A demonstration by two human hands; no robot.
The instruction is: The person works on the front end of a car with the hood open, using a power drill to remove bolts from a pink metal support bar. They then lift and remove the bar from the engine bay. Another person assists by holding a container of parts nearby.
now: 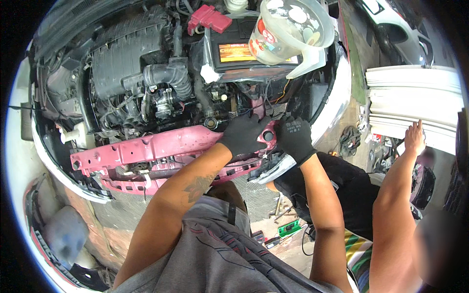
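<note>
A pink metal crossbar [161, 146] runs across the front of an open engine bay. My left hand [245, 135], in a dark glove, is wrapped over the right end of this bar, close to a round black plug [268, 136]. Just right of the plug, my gloved right hand [296, 138] reaches down beside the bar's end with its fingers bent. Its fingertips are hidden, and I cannot make out what they grip. Thin wires [267, 97] lead down behind both hands.
A clear plastic jug [291, 31] stands on the battery [234, 53], next to a red cover [209, 19]. The engine [119, 68] fills the left. At right, another person's hand [415, 139] touches stacked white panels [415, 97]. A green case [289, 228] and tools lie on the floor.
</note>
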